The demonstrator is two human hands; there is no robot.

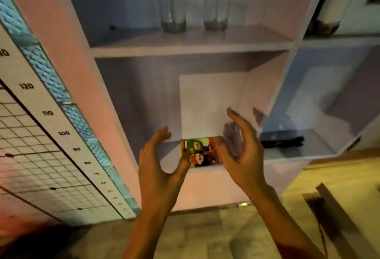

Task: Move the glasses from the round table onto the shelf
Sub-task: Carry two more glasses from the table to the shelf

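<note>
Both hands, left hand (158, 160) and right hand (240, 151), pinch a colourful cartoon-printed card (200, 151) in their fingers. Two clear tall glasses (173, 8) stand on the white shelf (191, 48) at 12 o'clock. Risk: raised arms could topple them.

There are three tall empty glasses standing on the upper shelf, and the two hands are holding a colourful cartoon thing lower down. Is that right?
Not quite. The head view shows two tall glasses on the upper shelf, not three: the left glass and the right glass. The rest holds: the left hand and right hand hold the colourful cartoon item lower down.
</note>
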